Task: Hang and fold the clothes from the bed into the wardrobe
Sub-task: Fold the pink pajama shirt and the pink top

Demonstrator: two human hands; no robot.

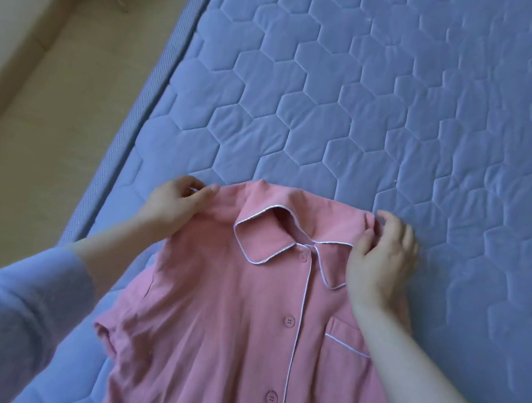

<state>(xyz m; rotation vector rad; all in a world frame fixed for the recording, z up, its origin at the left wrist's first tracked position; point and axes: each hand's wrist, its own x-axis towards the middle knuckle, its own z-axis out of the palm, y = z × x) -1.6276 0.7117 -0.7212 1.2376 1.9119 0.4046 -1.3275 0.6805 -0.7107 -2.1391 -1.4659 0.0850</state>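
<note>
A pink shirt [246, 314] with white piping is laid front-up on the blue quilted bed [400, 100], close to the edge beside the beige floor [35, 131]. 3 buttons are seen fastened. One shoulder is pinched by the left hand [172, 204], the other by the right hand [380, 259], with the hands kept apart.

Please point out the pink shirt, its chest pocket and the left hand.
pink shirt [228, 328], head view, front panel
chest pocket [338, 363], head view, below the piping
left hand [172, 206], head view, back of hand
</note>
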